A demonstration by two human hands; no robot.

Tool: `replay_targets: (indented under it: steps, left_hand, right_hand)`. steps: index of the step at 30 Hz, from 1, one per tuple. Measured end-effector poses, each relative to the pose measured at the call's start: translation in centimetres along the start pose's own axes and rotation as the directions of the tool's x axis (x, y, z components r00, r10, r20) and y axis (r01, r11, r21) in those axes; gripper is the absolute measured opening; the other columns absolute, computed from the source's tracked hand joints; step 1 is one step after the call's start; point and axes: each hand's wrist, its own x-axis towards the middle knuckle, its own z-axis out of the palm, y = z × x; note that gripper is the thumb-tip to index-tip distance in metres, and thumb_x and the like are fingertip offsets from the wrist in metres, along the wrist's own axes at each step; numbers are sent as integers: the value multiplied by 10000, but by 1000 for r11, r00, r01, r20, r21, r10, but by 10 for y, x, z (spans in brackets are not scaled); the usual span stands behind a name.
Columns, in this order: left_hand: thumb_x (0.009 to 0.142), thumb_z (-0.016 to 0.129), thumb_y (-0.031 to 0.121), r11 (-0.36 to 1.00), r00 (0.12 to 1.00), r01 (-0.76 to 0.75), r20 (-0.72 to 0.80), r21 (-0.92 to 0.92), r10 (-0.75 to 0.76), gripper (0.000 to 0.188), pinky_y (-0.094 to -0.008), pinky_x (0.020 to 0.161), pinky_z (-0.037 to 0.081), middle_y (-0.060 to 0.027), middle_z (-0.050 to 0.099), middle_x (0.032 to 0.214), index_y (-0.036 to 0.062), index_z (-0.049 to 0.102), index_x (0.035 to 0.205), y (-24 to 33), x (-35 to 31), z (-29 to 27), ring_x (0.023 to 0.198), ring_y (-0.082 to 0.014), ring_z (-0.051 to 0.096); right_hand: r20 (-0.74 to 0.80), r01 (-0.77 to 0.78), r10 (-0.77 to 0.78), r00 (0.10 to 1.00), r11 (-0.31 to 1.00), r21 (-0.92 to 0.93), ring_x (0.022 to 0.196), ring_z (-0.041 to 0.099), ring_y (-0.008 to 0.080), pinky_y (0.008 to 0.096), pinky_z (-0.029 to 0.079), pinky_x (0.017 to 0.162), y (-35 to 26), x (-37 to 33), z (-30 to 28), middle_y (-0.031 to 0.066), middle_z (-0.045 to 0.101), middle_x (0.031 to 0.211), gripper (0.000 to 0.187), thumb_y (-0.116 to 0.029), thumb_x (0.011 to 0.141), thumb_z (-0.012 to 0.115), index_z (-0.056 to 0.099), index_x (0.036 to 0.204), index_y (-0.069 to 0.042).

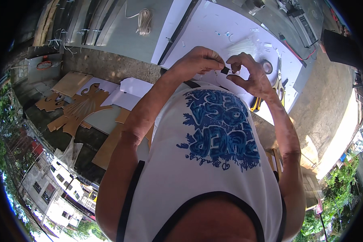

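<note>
My left hand (200, 63) pinches a small black piece (225, 70) between thumb and forefinger, above the near edge of a white sheet (207, 38). Close beside it, my right hand (252, 76) is curled, its thumb and fingertips bent around a tiny pale thing by the black piece; what it grips is too small to make out. A roll of dark tape (266, 66) lies just past the right hand. Scissors (278, 78) and a yellow-and-black cutter knife (255, 103) rest near the right wrist.
Translucent sticks (245, 47) and small scraps lie on the sheet, beside a long black strip (179, 33). A coil of pale cord (144, 22) sits on the grey board further left. Cut-out brown panels (84, 105) lie low at the left. A red wire (290, 47) runs at the far right.
</note>
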Motion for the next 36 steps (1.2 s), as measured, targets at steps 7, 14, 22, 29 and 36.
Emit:
replay_targets:
  steps: [7,14,22,29,36]
  left_hand:
    - [866,736,106,990,999,13,42,-138,-7,196,-222,475,248,37,529,627,-34,723,1003,-8,-1,-3,512,-25,372]
    - [848,772,125,991,999,28,48,-127,-22,218,-211,492,275,42,552,655,-25,732,1001,-5,-8,-2,541,-30,407]
    - [837,803,175,998,997,-57,-51,-21,56,232,-211,506,311,24,625,707,14,757,996,-10,-13,2,565,-32,438]
    - [864,764,61,966,966,-220,-104,138,235,118,-233,706,513,-31,718,837,10,766,971,-9,-22,12,781,-85,641]
    - [872,754,46,933,944,-248,-152,262,293,137,-234,721,523,-44,727,890,-27,752,988,-6,-30,21,803,-80,646]
  right_hand:
    - [-173,112,-151,973,970,-218,780,574,190,334,419,808,-3,-6,16,5,635,815,336,-39,714,829,711,1022,-102]
    - [-239,132,-189,952,963,-236,807,600,188,335,428,798,-10,-8,18,9,697,860,238,-19,741,799,751,962,-93]
    - [-257,5,-31,966,995,-102,799,622,188,327,456,820,-8,-10,23,22,713,852,140,-57,801,797,769,933,-94]
    - [-124,-331,393,911,877,347,843,644,127,317,477,856,-11,-12,25,37,735,855,66,-103,872,771,754,912,-54]
    - [-1,-466,522,853,762,450,872,661,141,340,482,892,-17,-11,21,61,741,887,153,-164,888,756,746,971,-36]
